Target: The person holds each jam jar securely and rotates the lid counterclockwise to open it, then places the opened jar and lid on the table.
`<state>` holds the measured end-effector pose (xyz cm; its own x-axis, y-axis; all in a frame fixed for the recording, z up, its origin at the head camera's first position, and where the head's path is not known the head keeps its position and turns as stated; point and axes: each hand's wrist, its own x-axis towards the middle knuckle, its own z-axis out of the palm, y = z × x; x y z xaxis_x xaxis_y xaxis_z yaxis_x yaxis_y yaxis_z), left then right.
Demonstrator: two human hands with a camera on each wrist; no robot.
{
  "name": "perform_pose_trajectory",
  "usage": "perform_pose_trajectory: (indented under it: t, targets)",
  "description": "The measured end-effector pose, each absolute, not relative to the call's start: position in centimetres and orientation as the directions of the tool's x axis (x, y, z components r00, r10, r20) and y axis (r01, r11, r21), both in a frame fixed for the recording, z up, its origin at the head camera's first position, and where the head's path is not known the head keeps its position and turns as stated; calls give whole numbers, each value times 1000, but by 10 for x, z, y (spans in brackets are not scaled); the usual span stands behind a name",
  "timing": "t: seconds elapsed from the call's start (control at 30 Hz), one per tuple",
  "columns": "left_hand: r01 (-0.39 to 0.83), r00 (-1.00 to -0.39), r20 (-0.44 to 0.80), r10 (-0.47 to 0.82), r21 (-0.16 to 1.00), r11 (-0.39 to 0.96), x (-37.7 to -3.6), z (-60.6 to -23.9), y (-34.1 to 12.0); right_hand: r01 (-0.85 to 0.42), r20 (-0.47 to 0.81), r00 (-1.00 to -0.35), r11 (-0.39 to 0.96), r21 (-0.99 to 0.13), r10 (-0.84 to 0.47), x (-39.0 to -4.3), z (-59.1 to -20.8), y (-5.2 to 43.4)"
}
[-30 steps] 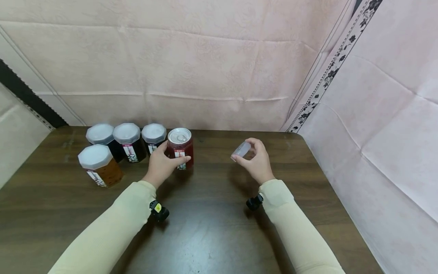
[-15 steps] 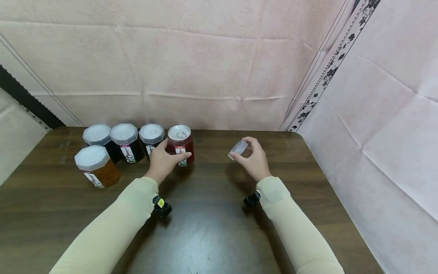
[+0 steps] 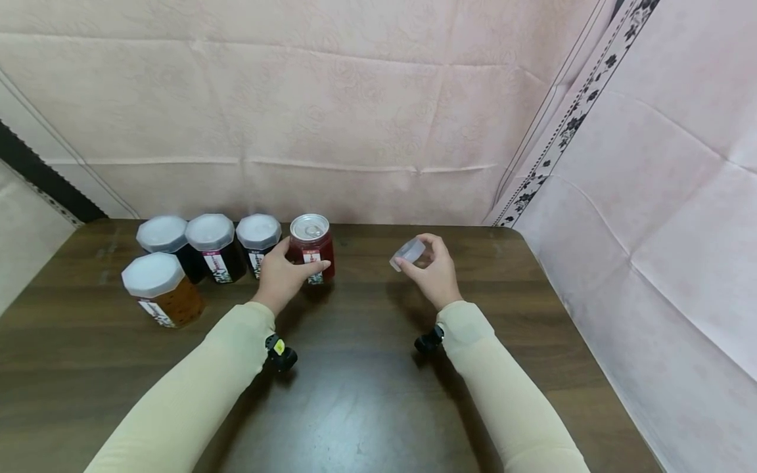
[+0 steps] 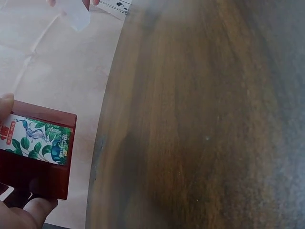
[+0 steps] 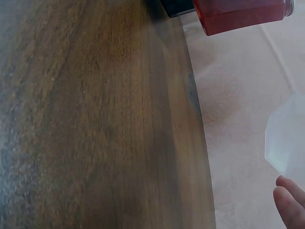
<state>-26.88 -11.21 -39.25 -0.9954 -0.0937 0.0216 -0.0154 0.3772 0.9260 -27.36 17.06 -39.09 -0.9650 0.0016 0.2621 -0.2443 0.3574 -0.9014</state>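
Observation:
In the head view my left hand (image 3: 282, 274) grips a red jar (image 3: 327, 253) with a silver pull-tab top, its thumb across the front. The jar stands upright near the table's far edge; whether its base touches the wood I cannot tell. Its white picture label (image 4: 35, 138) shows in the left wrist view. My right hand (image 3: 436, 272) pinches a clear octagonal plastic lid (image 3: 408, 253) between thumb and fingers, tilted above the table to the jar's right. Part of that lid (image 5: 288, 136) and two fingertips (image 5: 288, 202) appear in the right wrist view.
Left of the red jar, dark jars (image 3: 221, 263) with whitish octagonal lids line the far edge. An amber jar (image 3: 180, 303) with the same kind of lid stands in front of them. A pale curtain (image 3: 355, 118) hangs behind the brown wooden table (image 3: 355, 394).
The red jar has shifted slightly away and right of the dark jars, widening the gap. My right hand has moved a little left with the lid. The head view has shifted slightly.

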Motion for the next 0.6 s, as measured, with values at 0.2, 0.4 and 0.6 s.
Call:
perform_pose_trajectory:
  t: [0.2,0.4,0.6]
  targets:
    - [-26,-995,16,-103,920,392,-275,-392,-112,-214,237,-971,362,-907,21,-279,-393,167]
    - [-40,-993,5,-114,921,388,-279,-393,-112,-186,215,-976,398,-898,30,-285,-396,165]
    - [-22,-995,19,-102,923,385,-282,-392,-111,-178,204,-979,396,-901,24,-289,-397,163]
